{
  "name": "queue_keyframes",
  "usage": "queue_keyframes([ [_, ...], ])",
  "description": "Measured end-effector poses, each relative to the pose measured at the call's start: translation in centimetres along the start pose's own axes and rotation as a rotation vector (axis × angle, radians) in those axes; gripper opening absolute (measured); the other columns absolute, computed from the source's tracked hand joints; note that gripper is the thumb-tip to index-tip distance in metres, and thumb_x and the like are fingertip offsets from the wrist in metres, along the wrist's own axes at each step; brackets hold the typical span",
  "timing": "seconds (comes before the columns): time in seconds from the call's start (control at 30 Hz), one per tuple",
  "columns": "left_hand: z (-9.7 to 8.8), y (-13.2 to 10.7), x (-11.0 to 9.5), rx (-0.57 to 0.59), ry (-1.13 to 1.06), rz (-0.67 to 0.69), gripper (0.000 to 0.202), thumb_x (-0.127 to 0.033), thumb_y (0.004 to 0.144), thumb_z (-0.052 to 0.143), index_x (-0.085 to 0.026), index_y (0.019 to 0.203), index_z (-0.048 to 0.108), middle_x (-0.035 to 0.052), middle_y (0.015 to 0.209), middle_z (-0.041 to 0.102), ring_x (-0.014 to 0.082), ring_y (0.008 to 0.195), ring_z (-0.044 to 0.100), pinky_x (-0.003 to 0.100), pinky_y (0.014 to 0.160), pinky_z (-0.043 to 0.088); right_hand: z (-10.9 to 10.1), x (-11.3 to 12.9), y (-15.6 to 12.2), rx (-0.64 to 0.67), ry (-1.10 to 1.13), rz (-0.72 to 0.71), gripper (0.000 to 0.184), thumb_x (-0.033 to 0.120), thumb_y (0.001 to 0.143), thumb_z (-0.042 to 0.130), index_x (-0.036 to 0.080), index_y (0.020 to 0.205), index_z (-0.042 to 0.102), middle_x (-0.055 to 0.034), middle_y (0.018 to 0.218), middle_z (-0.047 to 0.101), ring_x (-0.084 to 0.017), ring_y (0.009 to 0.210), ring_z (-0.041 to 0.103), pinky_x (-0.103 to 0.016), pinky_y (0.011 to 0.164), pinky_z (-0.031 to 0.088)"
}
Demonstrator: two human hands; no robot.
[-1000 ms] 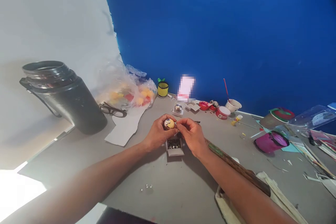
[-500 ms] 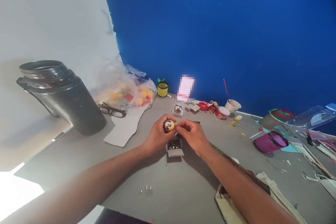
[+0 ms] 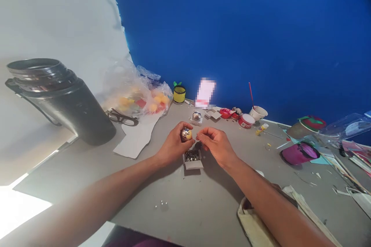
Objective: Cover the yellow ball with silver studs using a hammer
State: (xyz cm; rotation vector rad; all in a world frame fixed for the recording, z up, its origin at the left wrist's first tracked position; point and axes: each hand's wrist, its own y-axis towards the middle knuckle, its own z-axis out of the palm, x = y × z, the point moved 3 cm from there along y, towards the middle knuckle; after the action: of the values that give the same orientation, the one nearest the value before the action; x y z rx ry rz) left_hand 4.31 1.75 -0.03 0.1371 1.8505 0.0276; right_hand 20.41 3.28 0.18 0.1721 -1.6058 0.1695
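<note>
My left hand (image 3: 173, 143) is closed around a small yellow ball (image 3: 188, 134), part of which is covered with shiny silver pieces that look like thumbtack heads. Just to its right, a short gap away, my right hand (image 3: 213, 141) has thumb and fingers pinched together; what they hold, if anything, is too small to make out. Below and between both hands sits an open white box (image 3: 193, 165) full of small shiny metal pieces. Behind the hands, a silver-covered round object (image 3: 196, 116) rests on a small packet.
A large dark flask (image 3: 69, 104) stands at the left, near glasses (image 3: 123, 117) and white paper (image 3: 136, 137). Along the blue wall are a yellow pot (image 3: 179, 95), a red-and-white tub (image 3: 246, 120) and a paper cup (image 3: 257, 113). A purple pot (image 3: 300, 153) lies at the right. Loose shiny bits (image 3: 162, 203) lie in front.
My right hand has drawn back to the right, away from the ball. My left hand still holds the ball. The view has shifted slightly.
</note>
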Motion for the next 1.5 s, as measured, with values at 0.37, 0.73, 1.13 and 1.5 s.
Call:
queue_keyframes([
  [0.37,0.17,-0.31,-0.04,-0.026,0.384,0.09,0.012,-0.027,0.079,0.059,-0.023,0.087,0.052,-0.0052,0.067,0.057,0.0139,0.059,0.047,0.026,0.058,0.033,0.79,-0.5,-0.6,0.113,0.077,-0.007,0.021,0.037,0.073,0.078,0.018,0.08,0.072,0.0014,0.069,0.066,-0.009,0.056,0.046,-0.024,0.053,0.035],
  [0.73,0.31,-0.49,0.13,-0.03,0.5,0.031,0.014,-0.029,0.081,0.059,-0.024,0.093,0.053,-0.0022,0.072,0.062,0.0167,0.062,0.052,0.027,0.058,0.03,1.0,-0.44,-0.49,0.084,0.157,0.115,0.029,0.04,0.061,0.085,0.017,0.074,0.073,-0.0002,0.068,0.067,-0.01,0.058,0.048,-0.024,0.052,0.032],
  [1.13,0.38,-0.81,-0.43,0.002,0.518,-0.024,0.017,-0.033,0.083,0.06,-0.024,0.096,0.054,-0.0024,0.073,0.062,0.0171,0.064,0.053,0.027,0.059,0.032,0.8,-0.5,-0.3,0.156,0.243,0.199,0.04,0.046,0.052,0.094,0.018,0.071,0.074,-0.0012,0.066,0.067,-0.012,0.062,0.051,-0.025,0.054,0.033],
  [1.5,0.59,-0.85,-0.25,0.019,0.55,-0.029,0.017,-0.033,0.086,0.06,-0.024,0.098,0.053,-0.0014,0.074,0.064,0.0183,0.065,0.056,0.028,0.059,0.031,0.59,-0.74,-0.17,0.174,0.204,0.185,0.035,0.041,0.054,0.093,0.016,0.071,0.074,-0.0007,0.067,0.067,-0.01,0.059,0.05,-0.025,0.054,0.034],
])
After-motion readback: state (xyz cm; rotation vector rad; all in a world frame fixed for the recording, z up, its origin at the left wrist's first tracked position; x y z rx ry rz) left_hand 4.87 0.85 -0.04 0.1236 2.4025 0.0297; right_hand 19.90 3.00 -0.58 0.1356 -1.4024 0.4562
